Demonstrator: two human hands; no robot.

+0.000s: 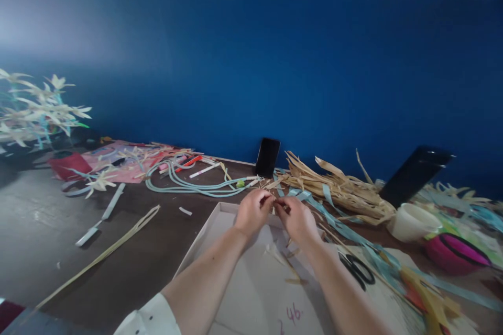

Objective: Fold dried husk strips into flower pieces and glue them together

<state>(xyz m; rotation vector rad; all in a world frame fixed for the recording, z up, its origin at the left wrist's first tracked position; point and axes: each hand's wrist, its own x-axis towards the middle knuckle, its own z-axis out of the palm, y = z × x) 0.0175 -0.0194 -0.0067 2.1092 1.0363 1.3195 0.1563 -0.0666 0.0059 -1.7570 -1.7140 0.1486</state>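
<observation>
My left hand (254, 213) and my right hand (297, 218) meet over the far edge of a shallow white box lid (251, 293). Both are closed, with thumbs and fingertips pinched close together. Something small and straw-coloured shows between the fingertips, too small and blurred to name. Inside the lid lie a few thin pale scraps (277, 254) and a brownish husk strip (296, 280). Just beyond the hands, the ends of a pale blue cord bundle (188, 187) reach toward the left fingers.
A phone (268, 157) leans on the blue partition (251, 73). Dried husks (341, 188), a dark slab-like object (416, 174), a white cup (414, 221), scissors (357, 270) and a yellow tool (428, 303) crowd the right. Leftward are a split straw strip (106, 252) and white husk flowers (43, 107).
</observation>
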